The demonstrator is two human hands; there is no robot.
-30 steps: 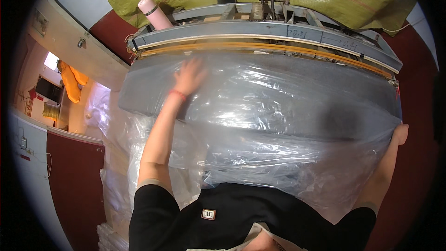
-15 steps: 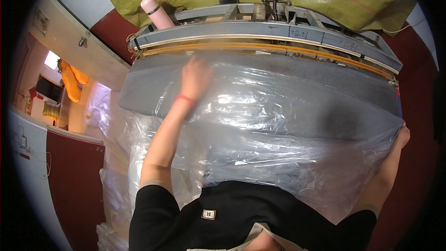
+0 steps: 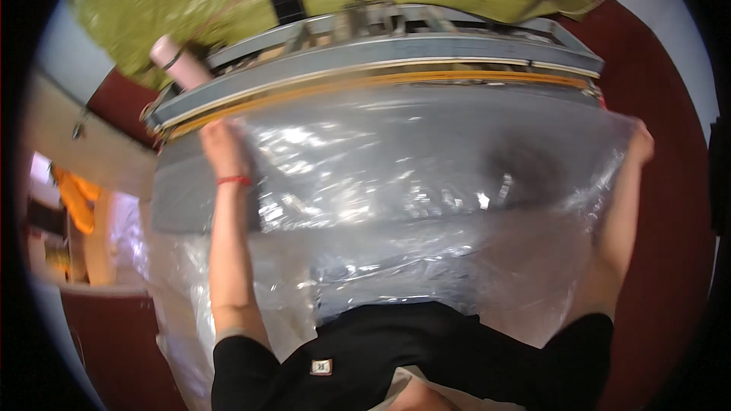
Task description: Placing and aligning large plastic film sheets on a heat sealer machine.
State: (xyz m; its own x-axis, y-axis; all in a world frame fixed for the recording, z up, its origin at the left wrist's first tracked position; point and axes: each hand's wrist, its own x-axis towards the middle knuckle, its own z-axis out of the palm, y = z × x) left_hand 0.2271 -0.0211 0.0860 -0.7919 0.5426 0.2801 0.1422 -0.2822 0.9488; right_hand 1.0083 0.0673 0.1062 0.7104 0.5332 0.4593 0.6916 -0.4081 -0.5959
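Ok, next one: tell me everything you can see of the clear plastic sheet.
The clear plastic sheet is thin, glossy and see-through, film-like, with creases and bright reflections. It lies spread across the grey padded surface, which shows through it, and drapes over the front edge in looser folds toward the black shirt. The right hand grips its far right side, pulling it into taut wrinkles; the left hand is at its left side, its grip unclear.

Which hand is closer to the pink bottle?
Left. The left hand is on the near side of the pink bottle, slightly to its right; the right hand is far to the right, gripping clear plastic.
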